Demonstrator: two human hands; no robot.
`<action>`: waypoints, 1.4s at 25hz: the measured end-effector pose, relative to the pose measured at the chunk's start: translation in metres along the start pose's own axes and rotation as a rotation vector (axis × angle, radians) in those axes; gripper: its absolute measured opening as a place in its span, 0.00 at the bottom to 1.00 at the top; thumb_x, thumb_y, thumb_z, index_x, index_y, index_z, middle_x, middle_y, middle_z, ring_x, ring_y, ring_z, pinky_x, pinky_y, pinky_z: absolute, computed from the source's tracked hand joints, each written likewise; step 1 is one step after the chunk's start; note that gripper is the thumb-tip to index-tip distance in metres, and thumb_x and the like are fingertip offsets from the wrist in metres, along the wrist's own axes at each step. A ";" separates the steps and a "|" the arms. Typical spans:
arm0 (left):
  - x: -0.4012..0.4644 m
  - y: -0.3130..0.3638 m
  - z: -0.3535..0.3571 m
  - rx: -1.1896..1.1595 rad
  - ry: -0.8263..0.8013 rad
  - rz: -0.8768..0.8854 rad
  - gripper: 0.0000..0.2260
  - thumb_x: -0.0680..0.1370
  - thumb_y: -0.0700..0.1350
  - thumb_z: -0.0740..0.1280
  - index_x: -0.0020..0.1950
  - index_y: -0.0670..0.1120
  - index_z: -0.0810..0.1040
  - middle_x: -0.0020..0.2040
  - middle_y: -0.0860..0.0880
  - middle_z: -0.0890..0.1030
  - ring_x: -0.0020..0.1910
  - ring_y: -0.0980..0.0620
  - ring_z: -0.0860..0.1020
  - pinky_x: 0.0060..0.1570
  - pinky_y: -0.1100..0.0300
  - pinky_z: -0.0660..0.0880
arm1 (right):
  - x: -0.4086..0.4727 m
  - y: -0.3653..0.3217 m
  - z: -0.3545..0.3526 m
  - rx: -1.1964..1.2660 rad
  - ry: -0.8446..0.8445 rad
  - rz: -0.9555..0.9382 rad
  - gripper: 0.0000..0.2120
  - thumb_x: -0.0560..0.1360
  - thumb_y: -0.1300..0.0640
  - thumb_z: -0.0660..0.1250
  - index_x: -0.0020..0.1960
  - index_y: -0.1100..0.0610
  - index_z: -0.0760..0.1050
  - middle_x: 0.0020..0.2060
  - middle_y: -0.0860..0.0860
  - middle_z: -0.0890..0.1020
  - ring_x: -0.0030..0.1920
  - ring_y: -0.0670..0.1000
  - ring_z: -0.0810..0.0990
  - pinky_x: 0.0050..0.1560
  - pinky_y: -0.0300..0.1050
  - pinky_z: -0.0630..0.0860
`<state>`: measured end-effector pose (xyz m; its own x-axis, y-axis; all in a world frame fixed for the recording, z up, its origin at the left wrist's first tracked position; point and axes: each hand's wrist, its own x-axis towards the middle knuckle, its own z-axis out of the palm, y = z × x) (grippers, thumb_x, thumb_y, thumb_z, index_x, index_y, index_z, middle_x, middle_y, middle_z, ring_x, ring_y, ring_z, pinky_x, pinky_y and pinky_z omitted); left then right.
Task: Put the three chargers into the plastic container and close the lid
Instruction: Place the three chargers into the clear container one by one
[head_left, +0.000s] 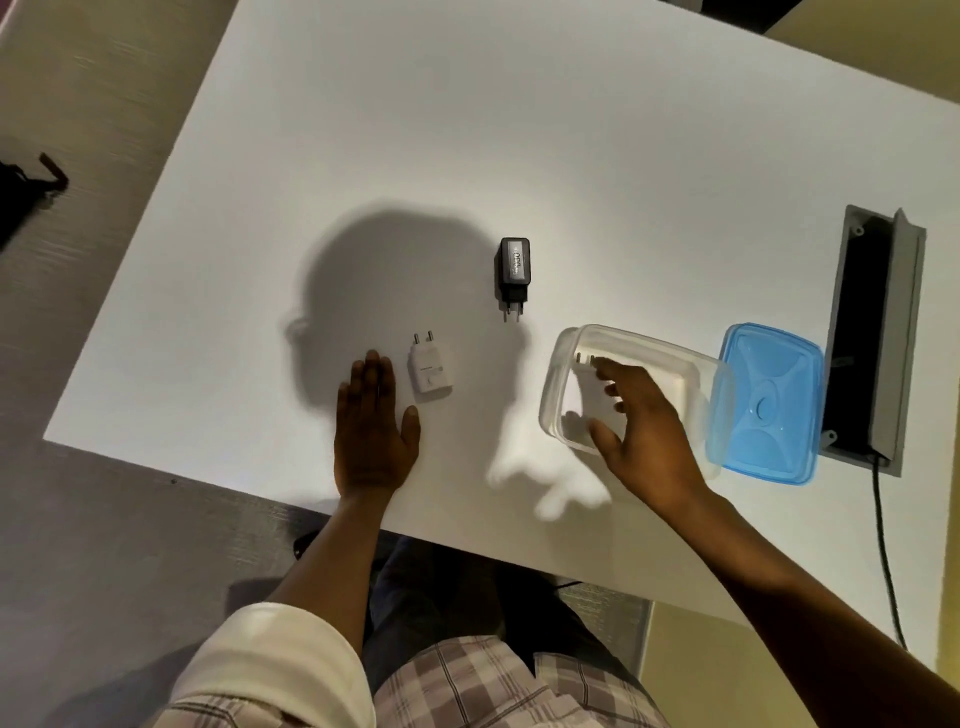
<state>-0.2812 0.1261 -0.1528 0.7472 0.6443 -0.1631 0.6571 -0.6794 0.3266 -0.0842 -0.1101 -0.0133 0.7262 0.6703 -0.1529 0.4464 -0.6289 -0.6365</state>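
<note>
A clear plastic container (563, 358) stands open on the white table (467, 130). Its blue lid (769, 400) lies just to its right, partly under its rim. My right hand (644, 436) reaches into the container, thumb and fingers around a white charger (587, 395) whose prongs point away from me. A second white charger (430, 370) lies on the table to the left. My left hand (371, 431) rests flat and open beside that charger, not touching it. A black charger (514, 270) lies farther back, prongs toward me.
A recessed grey cable box (872, 332) with an open flap sits in the table at the right, and a black cable (883, 545) runs from it over the near edge. A dark object (21, 197) lies on the floor at far left.
</note>
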 end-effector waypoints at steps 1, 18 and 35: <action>0.000 -0.001 0.000 -0.001 0.004 0.003 0.33 0.80 0.53 0.56 0.82 0.45 0.47 0.82 0.45 0.50 0.82 0.46 0.50 0.80 0.47 0.51 | 0.003 -0.017 0.010 0.005 -0.050 -0.018 0.29 0.73 0.60 0.71 0.71 0.53 0.67 0.63 0.51 0.75 0.58 0.50 0.75 0.58 0.50 0.76; 0.000 -0.001 0.000 0.009 0.001 -0.009 0.32 0.81 0.55 0.53 0.81 0.44 0.49 0.82 0.45 0.51 0.82 0.46 0.50 0.80 0.47 0.52 | 0.053 -0.080 0.061 -0.550 -0.374 0.108 0.19 0.70 0.72 0.59 0.60 0.61 0.70 0.52 0.58 0.75 0.51 0.62 0.77 0.37 0.49 0.65; 0.002 -0.003 0.003 0.005 0.005 -0.005 0.32 0.81 0.56 0.52 0.82 0.45 0.48 0.83 0.46 0.50 0.82 0.48 0.48 0.80 0.48 0.51 | 0.048 -0.117 0.057 -0.441 -0.213 0.012 0.20 0.71 0.55 0.69 0.62 0.54 0.72 0.53 0.53 0.79 0.53 0.59 0.78 0.40 0.48 0.74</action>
<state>-0.2814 0.1277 -0.1568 0.7432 0.6495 -0.1605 0.6616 -0.6775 0.3215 -0.1313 0.0183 0.0110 0.6300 0.6990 -0.3383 0.6512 -0.7129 -0.2602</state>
